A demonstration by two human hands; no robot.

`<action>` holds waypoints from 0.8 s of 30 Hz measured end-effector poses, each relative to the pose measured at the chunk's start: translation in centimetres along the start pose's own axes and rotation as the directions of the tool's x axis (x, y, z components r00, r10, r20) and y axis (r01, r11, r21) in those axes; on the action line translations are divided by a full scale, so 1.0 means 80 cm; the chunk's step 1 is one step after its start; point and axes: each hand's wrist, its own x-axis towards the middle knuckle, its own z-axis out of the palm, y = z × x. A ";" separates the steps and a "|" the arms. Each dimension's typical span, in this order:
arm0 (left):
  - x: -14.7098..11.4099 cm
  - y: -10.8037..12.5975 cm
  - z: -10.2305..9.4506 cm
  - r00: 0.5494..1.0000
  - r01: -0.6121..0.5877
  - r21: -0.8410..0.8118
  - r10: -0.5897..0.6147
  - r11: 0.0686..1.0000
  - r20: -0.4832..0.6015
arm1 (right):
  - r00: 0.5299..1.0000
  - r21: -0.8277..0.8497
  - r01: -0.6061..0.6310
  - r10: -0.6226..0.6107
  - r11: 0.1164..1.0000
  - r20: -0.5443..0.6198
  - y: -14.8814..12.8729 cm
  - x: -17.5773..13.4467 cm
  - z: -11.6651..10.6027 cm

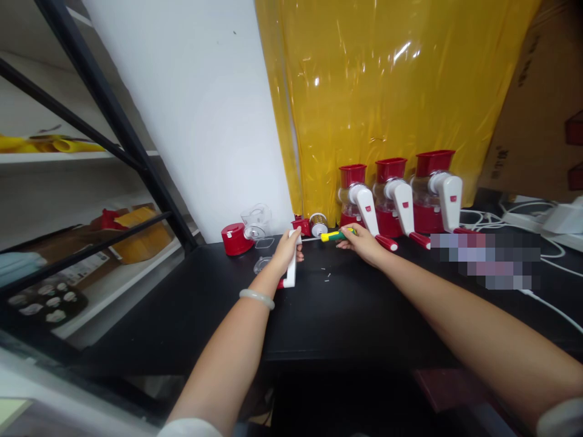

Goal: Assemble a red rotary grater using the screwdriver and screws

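My left hand [286, 252] is closed around a white crank handle [292, 274] with a red grip at its lower end. In my right hand [359, 244] is a screwdriver [336, 235] with a yellow and green handle; its thin shaft points left and reaches the crank handle's upper part. Whether the tip sits in a screw is hidden. Behind my hands lie a grater drum [318, 224] and a red part [300, 226]. To the left are a red base [237, 239], a clear plastic housing [257, 220] and a clear round piece [263, 264]. Several small screws [327, 277] lie on the black table.
Three assembled red and white rotary graters [353, 200] stand along the back right of the black table [346, 328]. White cables [553, 258] run at the right. A black-framed shelf [86, 155] stands at left; a yellow plastic sheet [392, 91] hangs behind.
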 end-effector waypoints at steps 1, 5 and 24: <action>0.000 0.000 0.000 1.000 -0.001 0.003 0.001 1.000 0.001 | 1.000 0.008 -0.004 0.004 1.000 0.000 -0.001 -0.001 0.000; 0.000 0.001 0.001 1.000 -0.015 -0.001 0.015 1.000 0.002 | 1.000 0.021 -0.014 0.014 1.000 -0.001 -0.003 -0.003 0.000; 0.001 -0.001 0.005 1.000 -0.020 0.021 0.020 1.000 0.007 | 0.997 -0.055 -0.065 0.062 0.996 -0.054 -0.004 0.001 -0.003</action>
